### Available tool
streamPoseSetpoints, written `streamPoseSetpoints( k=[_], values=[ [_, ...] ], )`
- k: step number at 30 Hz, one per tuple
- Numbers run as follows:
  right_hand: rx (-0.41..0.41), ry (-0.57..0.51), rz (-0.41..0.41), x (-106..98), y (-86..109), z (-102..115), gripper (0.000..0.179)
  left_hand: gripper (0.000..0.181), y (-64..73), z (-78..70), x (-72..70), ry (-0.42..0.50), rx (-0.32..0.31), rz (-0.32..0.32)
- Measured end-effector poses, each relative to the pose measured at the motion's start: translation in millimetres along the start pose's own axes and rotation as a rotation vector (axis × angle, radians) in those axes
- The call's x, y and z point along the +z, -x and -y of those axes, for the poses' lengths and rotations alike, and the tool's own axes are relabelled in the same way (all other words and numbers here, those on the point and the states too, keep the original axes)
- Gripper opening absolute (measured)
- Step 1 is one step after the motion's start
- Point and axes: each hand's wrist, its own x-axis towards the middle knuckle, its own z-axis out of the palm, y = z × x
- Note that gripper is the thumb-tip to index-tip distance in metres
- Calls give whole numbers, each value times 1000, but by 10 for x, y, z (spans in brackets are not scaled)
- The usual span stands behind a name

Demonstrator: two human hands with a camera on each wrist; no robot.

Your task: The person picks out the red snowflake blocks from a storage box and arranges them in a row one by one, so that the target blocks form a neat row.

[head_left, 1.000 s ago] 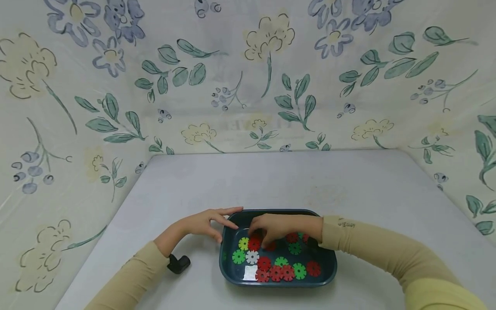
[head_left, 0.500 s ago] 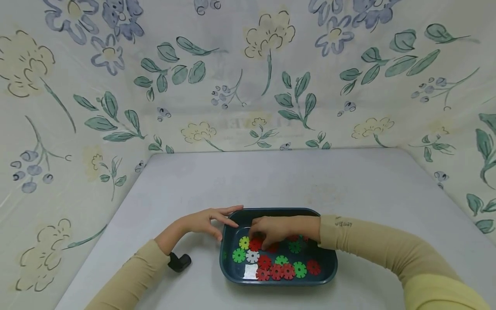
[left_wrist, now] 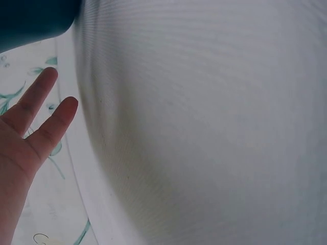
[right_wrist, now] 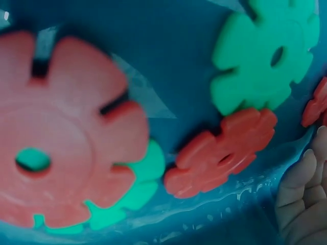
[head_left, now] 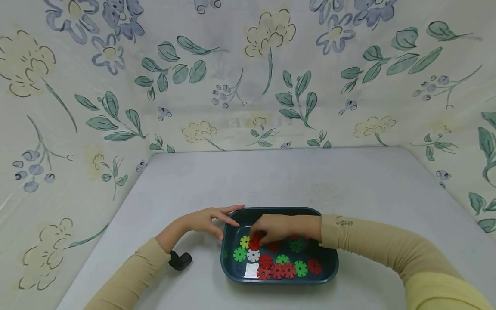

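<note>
Inside a dark blue tray lie several flat plastic notched discs in red, green, yellow and white. My right hand reaches into its back left part, with thumb and fingers curled about a red notched disc. The exact contact is partly hidden by the fingers. In the right wrist view the fingertips sit at the right edge, beside a red disc. My left hand is at the tray's left end with fingers spread, fingertips at the rim. Two of its fingers extend straight in the left wrist view.
A small black object lies on the white table below the left wrist. A green disc and several red discs lie along the tray's front. Flower-printed cloth stands behind and at both sides of the table.
The right hand shifts only slightly over the same red disc at the tray's left part. The left hand stays at the rim, and the other discs keep their places.
</note>
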Motion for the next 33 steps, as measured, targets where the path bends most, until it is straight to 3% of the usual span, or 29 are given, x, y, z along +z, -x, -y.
streamPoseSetpoints(
  k=[6,14,24,33],
  values=[
    [28,-110,-2,-12,20,-7,24,54,-4,-7,5,9,-8,-2],
    [202,-442,-12,-116,78,26,21,55,-7,7,14,9,-21,-1],
    [176,-660,-65,-376,189,39,32,54,1,-20,2,2,-39,6],
    [187,-708,-153,-616,355,-20,39,52,-14,-27,-9,19,-54,13]
  ],
)
